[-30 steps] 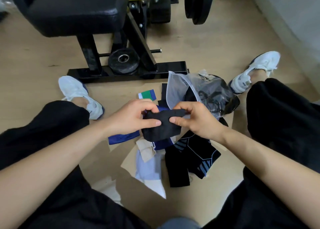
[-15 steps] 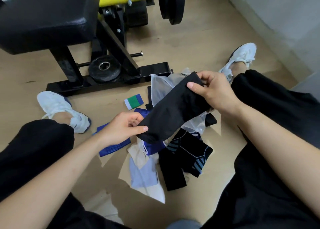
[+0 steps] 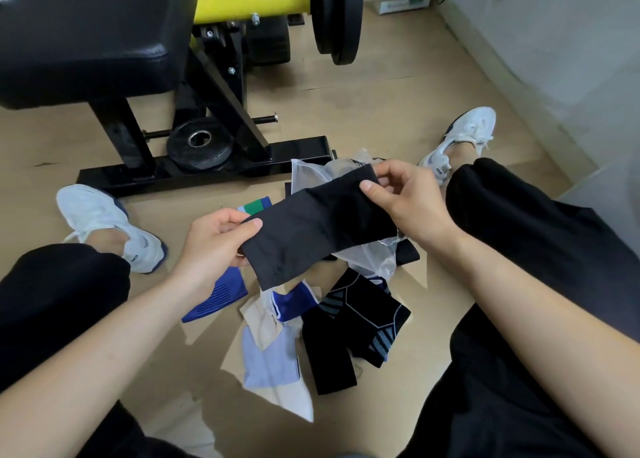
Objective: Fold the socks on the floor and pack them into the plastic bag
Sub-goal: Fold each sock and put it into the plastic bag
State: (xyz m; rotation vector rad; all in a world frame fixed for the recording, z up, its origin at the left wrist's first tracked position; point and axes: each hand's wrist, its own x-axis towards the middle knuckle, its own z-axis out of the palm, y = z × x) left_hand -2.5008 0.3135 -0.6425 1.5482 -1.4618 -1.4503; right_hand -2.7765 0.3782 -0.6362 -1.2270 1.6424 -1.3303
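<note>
A plain black sock [image 3: 311, 225] is stretched out flat in the air between both hands. My left hand [image 3: 214, 246] pinches its lower left end. My right hand [image 3: 405, 201] pinches its upper right end. Behind and under the sock lies the clear plastic bag [image 3: 374, 257], partly hidden, with dark items inside. On the floor below lie several socks: a blue one [image 3: 218, 298], a beige and pale blue one [image 3: 273, 347], a black one with blue-grey stripes [image 3: 367, 319] and a plain black one [image 3: 329, 364]. A green and white sock [image 3: 254, 205] peeks out past the held sock.
A black weight bench frame [image 3: 207, 170] with a small weight plate [image 3: 199, 142] stands just beyond the socks. A yellow bar with a large plate [image 3: 332, 14] is behind it. My white shoes [image 3: 104, 222] [image 3: 457, 139] and black-trousered legs flank the pile. A wall [image 3: 554, 59] runs along the right.
The black sock was bunched between my hands a second ago. My hands have drawn apart, the right one up and to the right, and the sock is now pulled out to full length.
</note>
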